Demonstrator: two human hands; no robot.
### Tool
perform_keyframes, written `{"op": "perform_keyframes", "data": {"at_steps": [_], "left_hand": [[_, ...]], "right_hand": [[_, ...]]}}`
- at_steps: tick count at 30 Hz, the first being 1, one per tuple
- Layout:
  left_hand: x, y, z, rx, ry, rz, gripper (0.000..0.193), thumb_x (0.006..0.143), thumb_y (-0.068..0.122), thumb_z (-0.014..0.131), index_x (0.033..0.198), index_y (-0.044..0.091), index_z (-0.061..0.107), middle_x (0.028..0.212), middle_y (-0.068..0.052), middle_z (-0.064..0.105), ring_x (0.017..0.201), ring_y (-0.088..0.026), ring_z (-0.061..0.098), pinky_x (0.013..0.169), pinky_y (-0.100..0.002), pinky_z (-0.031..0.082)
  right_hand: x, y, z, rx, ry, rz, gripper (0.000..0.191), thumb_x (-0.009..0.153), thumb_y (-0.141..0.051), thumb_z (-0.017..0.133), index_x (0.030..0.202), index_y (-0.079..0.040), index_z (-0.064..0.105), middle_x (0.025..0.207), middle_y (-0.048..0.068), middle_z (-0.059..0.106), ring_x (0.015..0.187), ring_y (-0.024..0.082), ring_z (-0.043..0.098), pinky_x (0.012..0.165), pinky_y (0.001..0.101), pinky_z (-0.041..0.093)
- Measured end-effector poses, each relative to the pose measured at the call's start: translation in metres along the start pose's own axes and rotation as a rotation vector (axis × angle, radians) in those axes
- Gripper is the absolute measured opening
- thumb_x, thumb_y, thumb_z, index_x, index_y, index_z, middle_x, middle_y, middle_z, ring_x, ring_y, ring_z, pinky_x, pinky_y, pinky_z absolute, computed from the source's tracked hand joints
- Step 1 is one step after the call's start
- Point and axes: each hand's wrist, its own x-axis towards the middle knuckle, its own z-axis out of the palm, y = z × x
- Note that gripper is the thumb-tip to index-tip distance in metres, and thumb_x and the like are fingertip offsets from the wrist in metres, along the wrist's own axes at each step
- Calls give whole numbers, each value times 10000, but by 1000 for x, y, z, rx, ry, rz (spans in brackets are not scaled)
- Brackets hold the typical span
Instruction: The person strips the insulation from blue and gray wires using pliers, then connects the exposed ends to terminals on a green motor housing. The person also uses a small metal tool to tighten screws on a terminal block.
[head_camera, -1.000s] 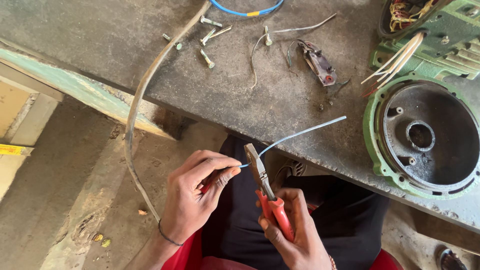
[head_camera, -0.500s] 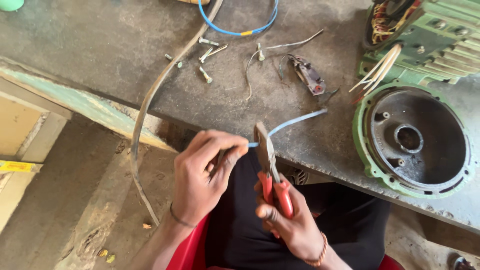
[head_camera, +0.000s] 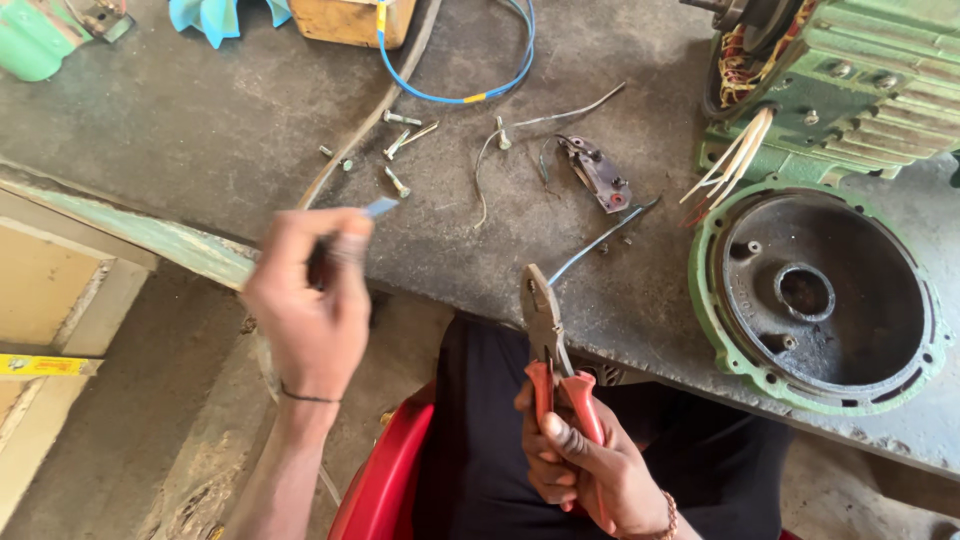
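**Pliers clamped on a blue wire above a cluttered workbench**

The dark grey workbench fills the upper part of the view and serves as the landmark here. At its right end stands a green motor housing with copper windings and pale leads showing, and just in front of that lies the round green end cover, dished side up, near the bench's front edge. At the bench's far edge sit a yellow box and, to its left, a blue fan piece; a blue cable loop runs out from the box toward the bench's middle. A long grey strap crosses the bench diagonally. Mid-bench lie a small terminal plate, a bent bare wire and several loose bolts.

In front of the bench's near edge, the right hand is wrapped tight around the red handles of the pliers, whose jaws are squeezed together on a thin blue wire that slants up over the bench toward the terminal plate. The left hand, blurred, is raised over the bench's front edge to the left of the pliers, its fingers pinched shut on a short blue sleeve piece, well apart from the wire.
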Motion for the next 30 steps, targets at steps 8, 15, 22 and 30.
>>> {"op": "perform_keyframes", "data": {"at_steps": [8,15,22,30], "left_hand": [[9,-55,18,197,-111,238,128,1081,150,722,1191,87,734,1101,-60,733,1001,-208,632,843,-387,528],[-7,-67,-6,37,126,256,157,1187,77,554,1334,32,584,1370,-132,652,1305,-260,637,1140,-424,542],[-83,-23,41,-301,-384,447,326,1091,147,521,1387,11,508,1446,-182,583,1446,-312,481,1238,-484,423],[-103,-3,53,-427,-554,523,165,1053,206,679,1186,110,662,1212,-50,723,1211,-185,686,1178,-458,538]], "right_hand": [[1,1,-12,-451,62,-83,744,784,98,450,1494,-101,355,1089,183,678,662,169,665,528,289,568],[-4,13,-36,-494,6,-139,792,729,104,445,1519,44,440,1034,287,716,665,186,693,544,282,572],[-18,24,-51,-301,-110,-50,663,734,53,531,1391,130,486,1104,307,735,635,230,685,529,274,505],[-54,90,-97,-466,185,-514,290,968,-34,576,1175,160,637,1104,309,758,971,302,774,897,360,610]]}}
